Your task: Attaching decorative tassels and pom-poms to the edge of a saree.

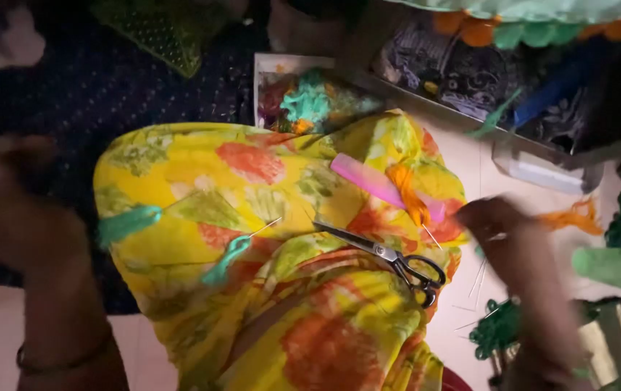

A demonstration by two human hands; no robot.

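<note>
One pair of scissors [390, 257] lies closed on yellow cloth [202, 188].

A home is shown, used as a place for handcraft with thread. The work is done low down, on a pale floor [463, 156], where a lap is draped in yellow floral cloth [267, 217]. Scissors [390, 257] and a pink comb [376, 185] are laid on that cloth, with tufts of teal thread [126, 223] beside them. A shallow box of mixed coloured thread [303, 98] is set on the floor, and a green spool [615, 268] is seen at the right. Patterned dark fabric [463, 72] and green and orange pompom trim [542, 29] are seen along the top.
</note>
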